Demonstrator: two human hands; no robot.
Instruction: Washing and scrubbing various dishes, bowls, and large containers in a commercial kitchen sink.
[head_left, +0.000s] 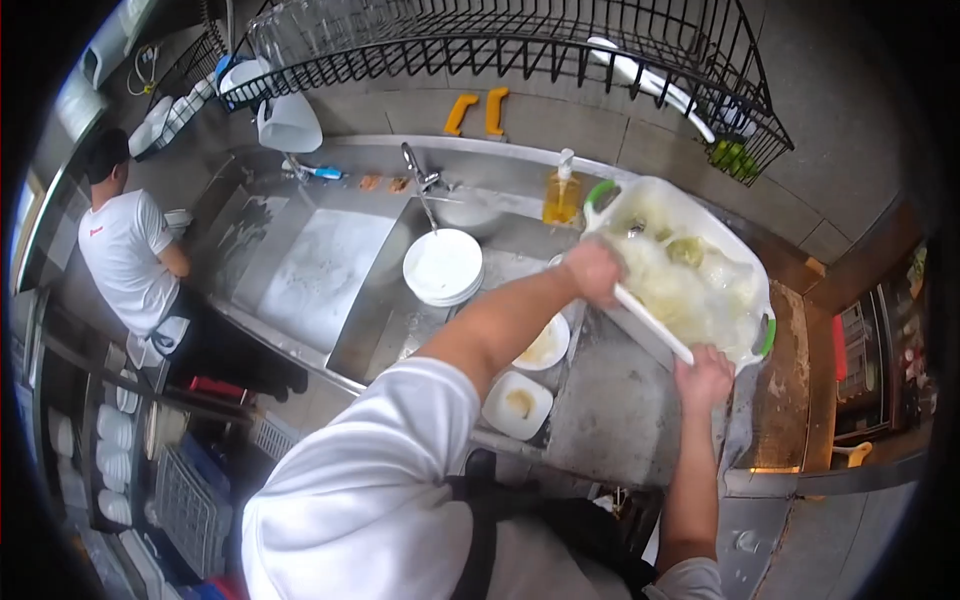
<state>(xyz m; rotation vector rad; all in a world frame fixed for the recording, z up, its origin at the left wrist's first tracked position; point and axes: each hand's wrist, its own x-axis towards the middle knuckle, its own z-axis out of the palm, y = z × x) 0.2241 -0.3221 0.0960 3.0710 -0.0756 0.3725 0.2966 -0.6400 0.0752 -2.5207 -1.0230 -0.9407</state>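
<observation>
A white plastic tub (739, 225) with green handles stands on the right of the steel counter. Foamy, yellowish water (694, 292) fills it, and what lies under the suds is mostly hidden. My left hand (594, 270) grips the tub's near rim toward its left end. Farther right along that same rim, my right hand (705, 377) is closed on the edge. Left of the tub, beneath my left forearm, are a white bowl (546, 346) with food residue and a squarish white dish (517, 405) with brown scraps.
Stacked white plates (442, 264) sit under a running faucet (421, 176). A soap pump bottle (562, 191) stands behind. The left sink basin (322, 262) holds cloudy water. Overhead hangs a black wire rack (525, 52). A co-worker (131, 240) stands at left. Bare counter (622, 405) lies before me.
</observation>
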